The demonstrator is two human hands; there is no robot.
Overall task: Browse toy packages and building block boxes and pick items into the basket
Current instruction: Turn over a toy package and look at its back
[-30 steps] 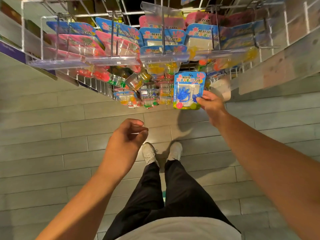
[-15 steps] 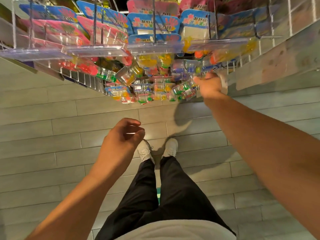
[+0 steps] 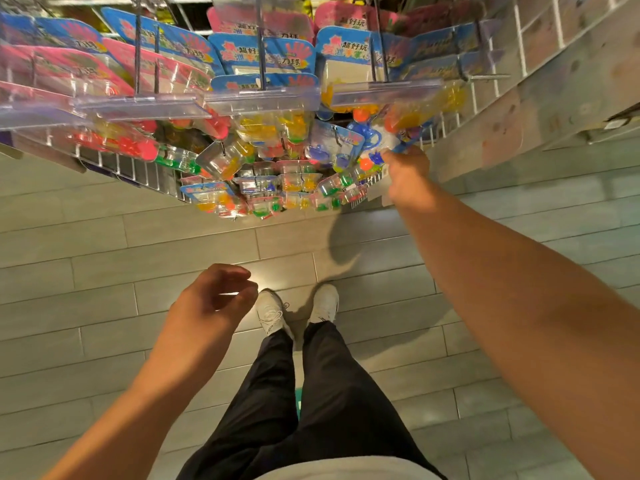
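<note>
Wire racks (image 3: 104,161) are hanging blister packs; my right hand (image 3: 407,174) is pinching a blue toy package (image 3: 372,140), my left hand (image 3: 214,299) is hanging loosely curled, holding nothing.

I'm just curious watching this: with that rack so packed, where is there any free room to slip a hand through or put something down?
Crowded: the hanging toy packages overlap right down to the right hand, which reaches among them. Free: the bare floor between the rack's lower edge and the white shoes, around the empty left hand.
</note>
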